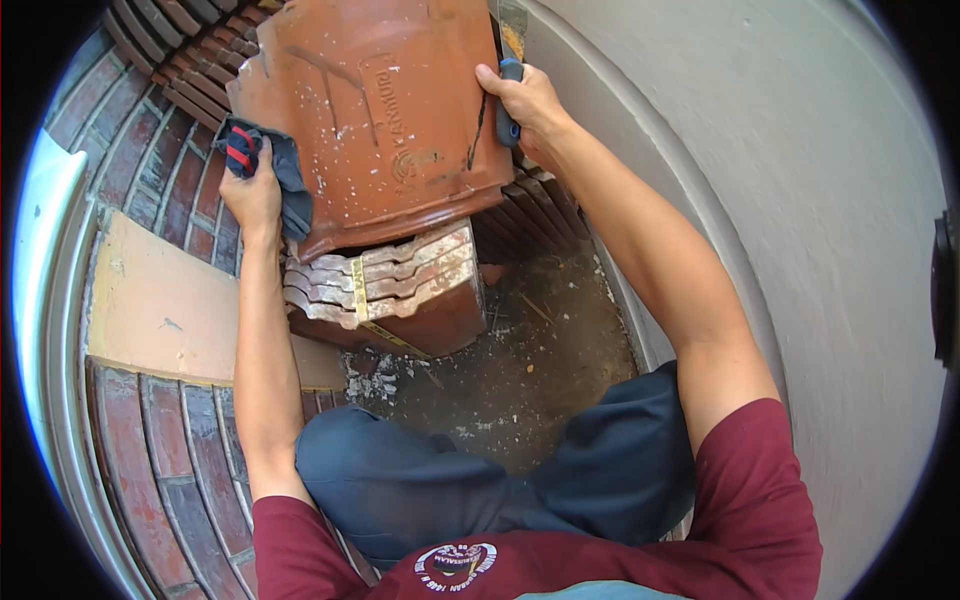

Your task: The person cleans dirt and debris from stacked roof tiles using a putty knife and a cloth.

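An orange-brown roof tile (400, 110) with raised lettering and pale specks lies tilted on top of a strapped stack of roof tiles (400, 285). At its left edge, my left hand (252, 195) is closed around a dark grey cloth (290, 180) with red stripes, and the cloth touches the tile. My right hand (530, 105) grips a tool with a blue and black handle (510, 100) against the tile's right edge, thumb on the tile face. The tool's working end is hard to make out. A dark streak marks the tile near that hand.
More roof tiles (195, 60) stand in rows at the upper left, and others (535, 210) lean behind the stack. A brick wall (165, 440) runs along the left, a pale grey wall (850, 220) along the right. The dirty floor (510, 370) carries white debris.
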Motion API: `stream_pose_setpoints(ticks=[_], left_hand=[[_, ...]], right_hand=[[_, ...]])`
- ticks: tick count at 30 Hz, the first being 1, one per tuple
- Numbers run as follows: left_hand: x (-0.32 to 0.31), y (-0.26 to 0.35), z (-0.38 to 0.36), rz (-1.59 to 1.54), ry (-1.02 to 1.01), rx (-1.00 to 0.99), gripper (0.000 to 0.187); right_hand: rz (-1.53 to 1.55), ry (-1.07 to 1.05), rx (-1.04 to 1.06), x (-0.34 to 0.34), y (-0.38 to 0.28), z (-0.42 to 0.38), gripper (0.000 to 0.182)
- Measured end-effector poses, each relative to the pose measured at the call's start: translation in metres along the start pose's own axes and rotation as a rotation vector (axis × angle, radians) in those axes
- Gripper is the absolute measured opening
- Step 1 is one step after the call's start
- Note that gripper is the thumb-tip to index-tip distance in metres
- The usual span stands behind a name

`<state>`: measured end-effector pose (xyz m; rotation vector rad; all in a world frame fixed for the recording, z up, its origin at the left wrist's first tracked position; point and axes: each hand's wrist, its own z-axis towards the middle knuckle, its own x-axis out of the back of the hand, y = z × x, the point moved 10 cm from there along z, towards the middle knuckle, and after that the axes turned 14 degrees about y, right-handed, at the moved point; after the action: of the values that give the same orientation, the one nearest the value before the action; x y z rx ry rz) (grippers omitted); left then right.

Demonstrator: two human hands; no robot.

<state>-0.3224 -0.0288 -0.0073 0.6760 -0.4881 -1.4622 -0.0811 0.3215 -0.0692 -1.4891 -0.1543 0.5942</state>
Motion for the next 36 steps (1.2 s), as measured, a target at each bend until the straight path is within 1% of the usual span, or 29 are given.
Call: stream_pose_setpoints(ticks=[1, 2, 5, 8, 9, 11, 12, 15, 16, 17, 19, 20, 21, 23, 25, 26, 28, 29, 30, 32, 34, 36], left_hand=[[0.001, 0.005, 0.000, 0.032, 0.010, -0.035, 0.024], [0.002, 0.010, 0.002, 0.061, 0.029, -0.075, 0.024], [0.002, 0.008, 0.000, 0.018, 0.061, -0.045, 0.023], [0.000, 0.010, -0.003, -0.022, 0.039, -0.016, 0.023], [0.000, 0.011, -0.003, -0.014, 0.024, -0.003, 0.019], [0.010, 0.042, -0.003, 0.270, 0.054, -0.121, 0.015], [0.017, 0.055, -0.005, 0.285, 0.057, -0.065, 0.016], [0.025, 0.099, -0.010, 0.380, 0.120, -0.490, 0.024], [0.018, 0.138, -0.024, 0.281, 0.083, -0.649, 0.027], [0.004, 0.145, -0.032, 0.308, -0.035, -0.671, 0.038], [-0.031, 0.151, -0.048, 0.255, -0.212, -0.693, 0.061], [-0.047, 0.152, -0.052, 0.252, -0.250, -0.692, 0.070], [-0.065, 0.152, -0.054, 0.252, -0.284, -0.696, 0.079], [-0.103, 0.158, -0.031, 0.401, -0.189, -0.809, 0.091], [-0.122, 0.162, 0.021, 0.293, 0.113, -0.699, 0.070], [-0.128, 0.163, 0.028, 0.306, 0.153, -0.724, 0.061], [-0.129, 0.172, 0.030, 0.331, 0.216, -0.762, 0.044], [-0.127, 0.172, 0.015, 0.336, 0.174, -0.797, 0.029], [-0.124, 0.159, -0.001, 0.292, 0.077, -0.789, 0.029], [-0.097, 0.142, -0.055, 0.177, -0.117, -0.870, 0.035], [-0.064, 0.144, -0.097, 0.077, -0.231, -0.860, 0.043], [-0.065, 0.143, -0.080, 0.232, -0.228, -0.926, 0.045]], right_hand=[[0.005, -0.022, 0.015, -0.006, -0.003, 0.004, 0.033], [-0.001, 0.014, 0.059, -0.004, -0.006, 0.006, 0.033], [0.047, -0.038, 0.013, -0.006, -0.015, -0.003, 0.030], [-0.123, 0.009, 0.050, 0.000, -0.011, 0.000, 0.036], [-0.164, 0.026, 0.068, 0.003, -0.008, 0.004, 0.039], [-0.244, 0.061, 0.105, 0.007, -0.004, 0.012, 0.046], [-0.454, 0.177, 0.191, 0.018, -0.024, 0.003, 0.051], [-0.501, 0.147, 0.203, 0.023, -0.028, 0.008, 0.051], [-0.526, 0.171, 0.215, 0.027, -0.027, 0.013, 0.052], [-0.512, 0.225, 0.234, 0.034, -0.027, 0.019, 0.053], [-0.488, 0.326, 0.273, 0.042, -0.034, 0.022, 0.055], [-0.400, 0.361, 0.375, 0.043, -0.044, 0.019, 0.052], [-0.301, 0.367, 0.360, 0.044, -0.051, 0.016, 0.052], [-0.094, 0.340, 0.328, 0.034, -0.072, 0.001, 0.052], [-0.025, 0.313, 0.337, 0.029, -0.082, 0.003, 0.050], [-0.072, 0.322, 0.277, 0.029, -0.086, 0.000, 0.047], [-0.081, 0.297, 0.280, 0.025, -0.094, -0.003, 0.046], [-0.085, 0.288, 0.280, 0.024, -0.095, -0.005, 0.046], [-0.118, 0.278, 0.296, 0.022, -0.098, -0.009, 0.044], [-0.176, 0.219, 0.313, 0.017, -0.095, -0.013, 0.042], [-0.206, 0.167, 0.301, 0.010, -0.094, -0.019, 0.041], [-0.254, 0.178, 0.360, 0.007, -0.100, -0.024, 0.036]])
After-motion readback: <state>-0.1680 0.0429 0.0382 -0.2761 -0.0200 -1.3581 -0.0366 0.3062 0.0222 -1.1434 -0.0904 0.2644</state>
